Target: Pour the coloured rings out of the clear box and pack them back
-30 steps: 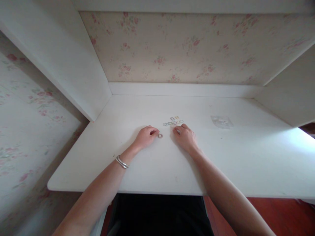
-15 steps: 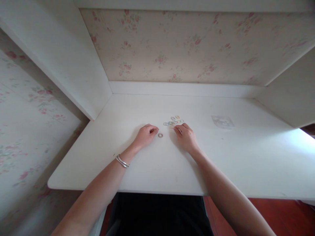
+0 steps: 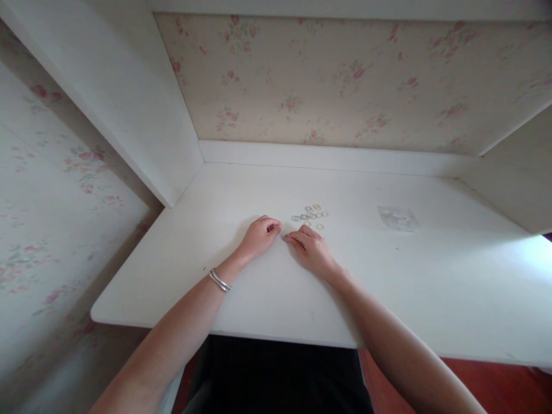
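Note:
My left hand (image 3: 257, 237) rests on the white desk (image 3: 241, 287) with its fingers curled in and the thumb against the forefinger; what lies between them is too small to make out. A silver bangle (image 3: 219, 280) sits on that wrist. My right hand (image 3: 311, 248) lies just to the right. Its fingers are drawn together and their tips pinch a small ring (image 3: 284, 237) on the desk, close to the left hand's fingertips. A cluster of several small thin rings (image 3: 310, 214), silver and gold, lies just beyond both hands.
A small clear plastic bag (image 3: 397, 218) lies flat on the desk to the right. White side panels close the desk in on the left (image 3: 129, 98) and right (image 3: 513, 172). Floral wallpaper (image 3: 345, 80) backs it. The desk's front edge runs just below my forearms.
My right hand has slid left from beside the ring cluster to the lone ring, which now sits at its fingertips. My left hand has stayed put. The view has shifted slightly.

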A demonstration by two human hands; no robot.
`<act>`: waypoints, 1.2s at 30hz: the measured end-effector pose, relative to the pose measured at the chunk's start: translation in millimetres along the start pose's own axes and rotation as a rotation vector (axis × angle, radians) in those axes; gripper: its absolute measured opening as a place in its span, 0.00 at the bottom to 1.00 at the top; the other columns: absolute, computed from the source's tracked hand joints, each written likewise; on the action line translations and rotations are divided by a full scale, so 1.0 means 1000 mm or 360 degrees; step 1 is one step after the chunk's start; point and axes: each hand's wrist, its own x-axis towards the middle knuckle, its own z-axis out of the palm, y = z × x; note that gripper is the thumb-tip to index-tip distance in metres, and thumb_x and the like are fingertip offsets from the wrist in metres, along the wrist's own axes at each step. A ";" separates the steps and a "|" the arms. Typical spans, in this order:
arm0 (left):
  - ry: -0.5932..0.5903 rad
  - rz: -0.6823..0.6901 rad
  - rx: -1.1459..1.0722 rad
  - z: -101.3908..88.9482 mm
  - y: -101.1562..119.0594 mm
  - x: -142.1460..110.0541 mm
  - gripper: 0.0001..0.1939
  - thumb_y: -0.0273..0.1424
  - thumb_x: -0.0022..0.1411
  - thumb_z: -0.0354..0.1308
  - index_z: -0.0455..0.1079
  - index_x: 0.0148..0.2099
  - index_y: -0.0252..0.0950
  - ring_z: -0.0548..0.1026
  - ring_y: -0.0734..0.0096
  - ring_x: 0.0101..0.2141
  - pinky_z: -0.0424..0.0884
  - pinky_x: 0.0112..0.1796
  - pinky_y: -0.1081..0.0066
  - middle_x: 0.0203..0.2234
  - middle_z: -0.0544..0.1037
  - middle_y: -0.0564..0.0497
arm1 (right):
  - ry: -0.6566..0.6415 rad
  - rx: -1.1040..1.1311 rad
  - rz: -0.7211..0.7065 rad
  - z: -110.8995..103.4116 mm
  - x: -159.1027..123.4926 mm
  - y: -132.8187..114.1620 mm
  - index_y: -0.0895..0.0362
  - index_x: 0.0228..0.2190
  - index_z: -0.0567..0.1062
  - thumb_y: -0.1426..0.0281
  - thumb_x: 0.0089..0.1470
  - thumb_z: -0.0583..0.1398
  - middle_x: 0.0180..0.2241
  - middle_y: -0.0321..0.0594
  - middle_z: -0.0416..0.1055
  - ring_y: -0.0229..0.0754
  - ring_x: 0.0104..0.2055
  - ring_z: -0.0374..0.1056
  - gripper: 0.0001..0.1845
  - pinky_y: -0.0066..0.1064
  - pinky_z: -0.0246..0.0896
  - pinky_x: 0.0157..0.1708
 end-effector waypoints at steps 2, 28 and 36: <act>0.0009 0.0004 0.0003 0.000 0.000 0.000 0.11 0.33 0.62 0.50 0.73 0.36 0.36 0.72 0.72 0.35 0.67 0.40 0.72 0.32 0.76 0.51 | -0.0030 -0.0024 -0.0011 0.000 0.000 0.000 0.54 0.37 0.75 0.69 0.60 0.51 0.33 0.39 0.67 0.36 0.34 0.64 0.12 0.27 0.56 0.36; -0.0343 0.0176 0.0612 0.028 0.044 0.035 0.12 0.35 0.63 0.48 0.73 0.40 0.42 0.73 0.71 0.35 0.67 0.39 0.72 0.38 0.73 0.51 | 0.0601 -0.0081 0.0801 -0.041 0.003 0.079 0.55 0.32 0.77 0.63 0.54 0.52 0.29 0.39 0.71 0.38 0.30 0.64 0.16 0.29 0.53 0.31; -0.0506 0.0236 0.0877 0.050 0.051 0.052 0.13 0.33 0.65 0.46 0.72 0.39 0.40 0.74 0.67 0.37 0.67 0.38 0.71 0.37 0.72 0.49 | 0.0558 -0.0070 0.0805 -0.041 0.003 0.076 0.55 0.33 0.77 0.63 0.55 0.52 0.30 0.38 0.71 0.38 0.30 0.64 0.16 0.28 0.54 0.32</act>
